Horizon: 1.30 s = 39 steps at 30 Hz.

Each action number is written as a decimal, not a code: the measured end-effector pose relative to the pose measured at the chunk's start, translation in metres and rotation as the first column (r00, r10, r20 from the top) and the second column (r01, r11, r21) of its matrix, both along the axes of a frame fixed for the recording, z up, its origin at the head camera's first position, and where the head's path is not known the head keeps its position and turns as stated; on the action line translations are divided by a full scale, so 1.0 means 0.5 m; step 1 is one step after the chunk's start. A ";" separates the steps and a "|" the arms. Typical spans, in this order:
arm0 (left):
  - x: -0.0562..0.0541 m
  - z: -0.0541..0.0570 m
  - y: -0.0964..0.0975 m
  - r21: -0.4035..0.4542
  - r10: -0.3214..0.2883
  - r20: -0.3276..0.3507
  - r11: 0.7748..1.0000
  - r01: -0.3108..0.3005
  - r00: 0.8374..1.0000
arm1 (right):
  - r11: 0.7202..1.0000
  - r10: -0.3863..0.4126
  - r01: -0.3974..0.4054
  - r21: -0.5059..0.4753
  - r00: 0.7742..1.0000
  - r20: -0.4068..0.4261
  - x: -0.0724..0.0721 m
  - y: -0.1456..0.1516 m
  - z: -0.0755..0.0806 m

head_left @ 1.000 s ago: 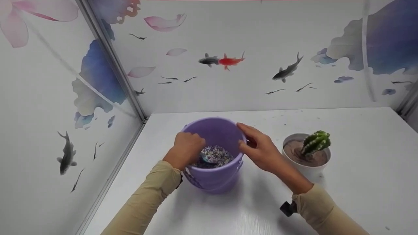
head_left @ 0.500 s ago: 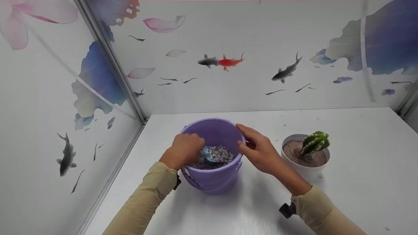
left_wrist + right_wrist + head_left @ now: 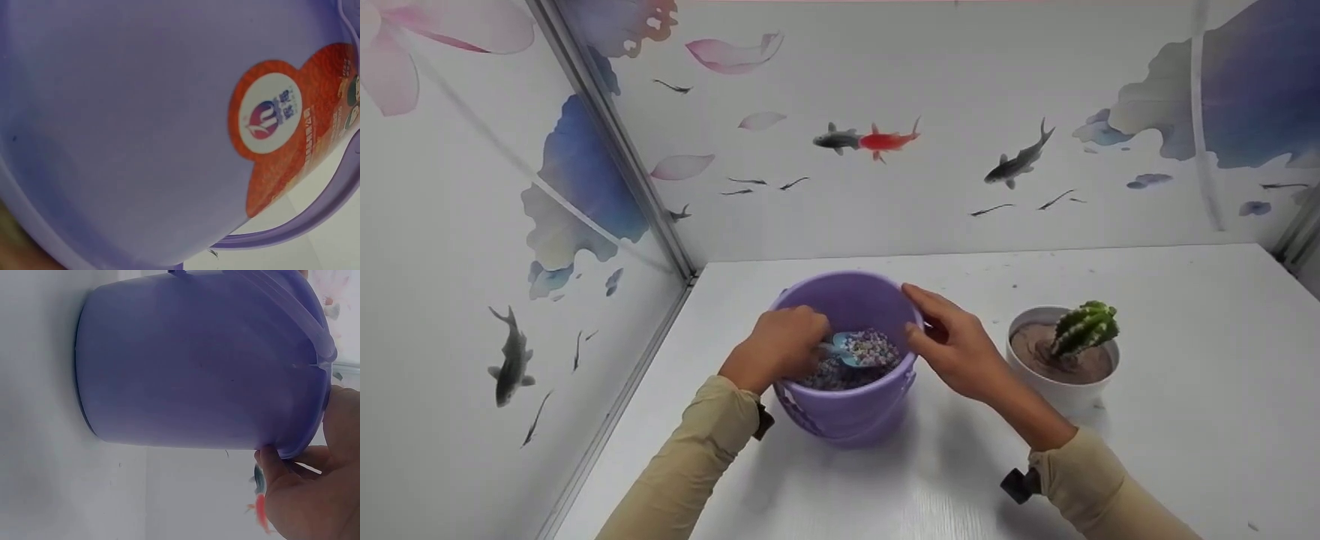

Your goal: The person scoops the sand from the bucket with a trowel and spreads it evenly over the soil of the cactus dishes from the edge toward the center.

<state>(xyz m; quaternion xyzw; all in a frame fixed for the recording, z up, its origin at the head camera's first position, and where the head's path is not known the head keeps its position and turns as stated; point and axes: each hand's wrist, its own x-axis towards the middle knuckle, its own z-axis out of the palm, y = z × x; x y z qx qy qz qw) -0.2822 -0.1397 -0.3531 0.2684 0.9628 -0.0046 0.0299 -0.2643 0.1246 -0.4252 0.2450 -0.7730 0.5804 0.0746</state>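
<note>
The left hand (image 3: 776, 345) reaches over the rim into the purple bucket, its fingers bent inward and gripping the handle of a small blue scoop (image 3: 847, 350). The scoop's pan lies among small many-coloured beads (image 3: 876, 345) inside the bucket. The fingertips are hidden by the back of the hand, as is most of the scoop's handle. The right hand (image 3: 960, 349) is partly closed and pinches the bucket's rim on the opposite side, thumb and fingers bent against the plastic; the right wrist view shows this grip from outside.

The bucket (image 3: 847, 420) stands upright on the white bench (image 3: 1200, 390), nearer the left edge than the right. Its carrying handle (image 3: 287, 306) hangs down against the wall. The left wrist view is filled by that wall and a red label (image 3: 270, 112) with print too blurred to read; only a dim, cut-off patch of the hand shows in its lower left corner.

Beyond the right hand, toward the bench's right edge, stands a white pot (image 3: 1080, 394) with a leaning cactus (image 3: 1086, 328). Past the bench's far edge is a wall (image 3: 870, 217) painted with fish and petals.
</note>
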 end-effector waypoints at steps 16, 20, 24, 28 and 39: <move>0.013 0.032 -0.019 0.087 0.021 -0.004 0.996 -0.021 1.000 | 0.999 -0.021 0.021 -0.033 1.000 -0.004 0.002 0.002 -0.002; 0.018 0.031 -0.027 0.119 0.010 -0.026 0.993 -0.007 1.000 | 0.999 -0.032 0.032 -0.026 0.999 0.000 0.004 0.002 -0.003; 0.023 0.025 -0.037 0.140 -0.003 -0.052 0.990 0.010 0.999 | 0.999 -0.040 0.040 -0.031 0.999 0.005 0.003 -0.001 -0.007; 0.025 0.020 -0.042 0.167 -0.004 -0.074 0.986 0.016 0.997 | 0.997 -0.064 0.064 -0.034 0.998 0.005 0.002 -0.001 -0.012; 0.034 0.018 -0.050 0.194 -0.012 -0.157 0.980 0.042 0.988 | 0.997 -0.071 0.071 -0.020 0.997 0.011 0.005 0.004 -0.013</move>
